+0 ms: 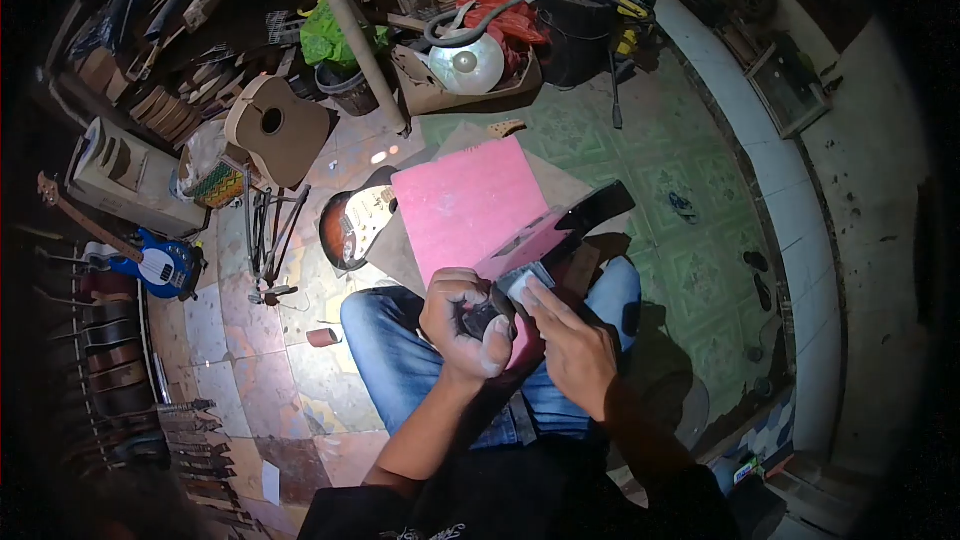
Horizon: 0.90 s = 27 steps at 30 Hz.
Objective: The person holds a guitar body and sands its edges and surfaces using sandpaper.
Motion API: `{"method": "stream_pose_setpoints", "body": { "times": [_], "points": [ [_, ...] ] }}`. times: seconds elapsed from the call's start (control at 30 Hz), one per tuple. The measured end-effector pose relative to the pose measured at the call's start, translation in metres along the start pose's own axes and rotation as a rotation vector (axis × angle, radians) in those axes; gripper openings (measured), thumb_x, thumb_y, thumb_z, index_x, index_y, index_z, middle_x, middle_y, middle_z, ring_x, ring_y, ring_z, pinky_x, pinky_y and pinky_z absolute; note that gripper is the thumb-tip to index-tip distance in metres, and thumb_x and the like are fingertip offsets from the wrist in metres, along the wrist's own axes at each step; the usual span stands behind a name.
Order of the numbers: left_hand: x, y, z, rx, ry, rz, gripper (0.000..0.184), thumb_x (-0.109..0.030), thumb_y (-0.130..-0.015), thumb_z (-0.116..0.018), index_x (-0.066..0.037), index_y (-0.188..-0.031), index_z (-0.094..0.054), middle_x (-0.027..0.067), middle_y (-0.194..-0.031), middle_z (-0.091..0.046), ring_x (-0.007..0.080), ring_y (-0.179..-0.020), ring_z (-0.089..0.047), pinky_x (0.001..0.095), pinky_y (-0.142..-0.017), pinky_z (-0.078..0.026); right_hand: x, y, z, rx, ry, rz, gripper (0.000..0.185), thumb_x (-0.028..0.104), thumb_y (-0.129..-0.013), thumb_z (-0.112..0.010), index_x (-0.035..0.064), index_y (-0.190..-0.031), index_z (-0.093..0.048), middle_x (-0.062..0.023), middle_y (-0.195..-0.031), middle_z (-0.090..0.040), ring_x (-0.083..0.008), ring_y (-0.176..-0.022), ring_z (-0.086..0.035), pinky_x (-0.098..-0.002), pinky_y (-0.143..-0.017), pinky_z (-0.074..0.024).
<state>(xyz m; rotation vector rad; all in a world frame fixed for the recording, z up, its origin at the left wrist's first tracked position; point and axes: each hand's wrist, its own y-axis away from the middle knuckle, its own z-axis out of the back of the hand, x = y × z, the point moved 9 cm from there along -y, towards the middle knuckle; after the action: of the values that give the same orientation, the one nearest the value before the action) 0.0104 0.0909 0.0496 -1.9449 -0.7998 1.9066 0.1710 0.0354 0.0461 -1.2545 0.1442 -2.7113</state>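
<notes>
My left hand is closed round a dark piece whose shape is mostly hidden by the fingers. To its right, my right hand presses a small grey pad with its fingertips against the pink-edged part near the left hand. A flat pink sheet lies in front of my knees. Beyond the hands, a dark, long piece slants up to the right beside another pink edge. A sunburst guitar body with a cream plate lies left of the sheet.
An unfinished guitar body leans at the upper left, near a blue bass and a metal stand. A cardboard box and a black bucket stand ahead. A pole comes down beside the box.
</notes>
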Motion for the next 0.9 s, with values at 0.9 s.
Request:
{"method": "stream_pose_setpoints", "body": {
  "times": [0.9],
  "points": [
    [0.01, -0.01, 0.013, -0.03, 0.041, 0.051, 0.046, -0.042, -0.084, -0.07, 0.001, -0.086, -0.053, 0.0144, -0.082, -0.056, 0.0241, -0.076, -0.057, 0.0348, -0.071, -0.05, 0.011, -0.008, -0.012, 0.017, -0.059, 0.059, 0.06, -0.008, -0.087, -0.05, 0.0078, -0.145, -0.055, -0.0126, -0.153, -0.052, -0.0395, -0.119, -0.063, -0.0461, -0.092, -0.057]
  ]
}}
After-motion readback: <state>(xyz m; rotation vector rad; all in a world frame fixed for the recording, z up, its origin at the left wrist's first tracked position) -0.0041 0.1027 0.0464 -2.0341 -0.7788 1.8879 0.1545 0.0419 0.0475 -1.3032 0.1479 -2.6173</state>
